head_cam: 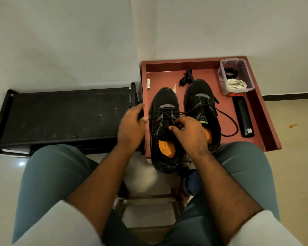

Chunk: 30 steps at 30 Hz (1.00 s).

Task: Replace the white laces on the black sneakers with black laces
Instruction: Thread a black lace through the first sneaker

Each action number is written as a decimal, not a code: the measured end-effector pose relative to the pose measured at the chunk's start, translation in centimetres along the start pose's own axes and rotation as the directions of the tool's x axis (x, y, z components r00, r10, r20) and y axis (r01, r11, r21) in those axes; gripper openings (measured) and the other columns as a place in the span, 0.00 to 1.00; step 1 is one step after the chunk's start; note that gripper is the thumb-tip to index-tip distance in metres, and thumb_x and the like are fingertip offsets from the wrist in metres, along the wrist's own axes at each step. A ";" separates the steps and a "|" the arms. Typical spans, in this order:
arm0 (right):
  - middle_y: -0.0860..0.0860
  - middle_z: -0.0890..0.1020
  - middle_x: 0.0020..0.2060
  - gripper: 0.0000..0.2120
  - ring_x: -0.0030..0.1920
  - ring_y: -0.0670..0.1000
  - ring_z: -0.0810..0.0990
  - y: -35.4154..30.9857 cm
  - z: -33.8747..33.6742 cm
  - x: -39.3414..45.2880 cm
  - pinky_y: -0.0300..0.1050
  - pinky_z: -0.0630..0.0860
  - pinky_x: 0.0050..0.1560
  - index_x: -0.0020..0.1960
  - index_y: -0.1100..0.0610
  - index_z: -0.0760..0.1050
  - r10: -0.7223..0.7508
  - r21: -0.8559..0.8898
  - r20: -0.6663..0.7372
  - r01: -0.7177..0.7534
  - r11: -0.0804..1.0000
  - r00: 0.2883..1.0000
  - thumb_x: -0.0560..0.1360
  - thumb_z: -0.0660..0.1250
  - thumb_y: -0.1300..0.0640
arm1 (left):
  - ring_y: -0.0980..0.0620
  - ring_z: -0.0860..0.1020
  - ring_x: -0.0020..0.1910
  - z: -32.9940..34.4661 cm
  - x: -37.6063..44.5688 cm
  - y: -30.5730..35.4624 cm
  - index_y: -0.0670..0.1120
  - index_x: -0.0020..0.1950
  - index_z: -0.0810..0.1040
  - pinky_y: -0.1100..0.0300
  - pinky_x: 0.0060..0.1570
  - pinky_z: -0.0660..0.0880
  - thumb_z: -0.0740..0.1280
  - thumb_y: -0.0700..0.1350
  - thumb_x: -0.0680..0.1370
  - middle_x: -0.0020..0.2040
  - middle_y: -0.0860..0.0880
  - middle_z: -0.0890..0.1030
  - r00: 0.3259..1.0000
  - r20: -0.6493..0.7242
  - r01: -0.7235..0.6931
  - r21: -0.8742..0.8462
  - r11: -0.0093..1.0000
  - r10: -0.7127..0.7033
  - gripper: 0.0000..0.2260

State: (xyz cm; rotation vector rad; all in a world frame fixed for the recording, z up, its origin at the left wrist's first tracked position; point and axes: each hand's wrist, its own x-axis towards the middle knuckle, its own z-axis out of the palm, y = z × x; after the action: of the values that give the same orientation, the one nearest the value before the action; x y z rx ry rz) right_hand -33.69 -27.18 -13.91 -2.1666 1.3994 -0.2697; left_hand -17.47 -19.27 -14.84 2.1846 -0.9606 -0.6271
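Two black sneakers with orange insoles stand side by side on a red tray-like table (pixel 267 132). The left sneaker (pixel 164 103) carries a black lace (pixel 185 113) through its eyelets. My left hand (pixel 131 127) is beside that shoe's left flank with curled fingers, pinching one lace end. My right hand (pixel 189 133) lies over the shoe's tongue and pinches the lace there. The right sneaker (pixel 200 96) has a black lace (pixel 231 125) trailing loose to its right. White laces (pixel 237 84) lie bundled in a clear plastic box (pixel 248 75).
A long black case (pixel 243 118) lies on the tray's right part. A small white tube (pixel 148 83), a key (pixel 174 89) and a black clip (pixel 185 79) lie at the tray's back. A black shoe rack (pixel 64 114) stands to the left. My knees frame a stool below.
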 end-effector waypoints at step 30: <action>0.49 0.80 0.46 0.08 0.46 0.49 0.78 0.4 0.4 0.2 0.41 0.72 0.44 0.50 0.57 0.80 0.074 0.093 -0.038 -0.071 0.993 0.997 0.74 0.70 0.54 | 0.54 0.82 0.36 -2.5 0.8 -0.8 0.47 0.47 0.81 0.52 0.46 0.82 0.67 0.43 0.79 0.37 0.48 0.82 0.924 0.330 0.157 0.133 0.979 -0.193 0.04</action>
State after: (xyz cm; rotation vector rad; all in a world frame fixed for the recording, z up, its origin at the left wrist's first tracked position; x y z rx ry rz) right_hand -33.73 -27.32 -14.43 -2.0419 1.4562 -0.3463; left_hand -15.02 -18.56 -13.87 2.3172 -0.9944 -1.0934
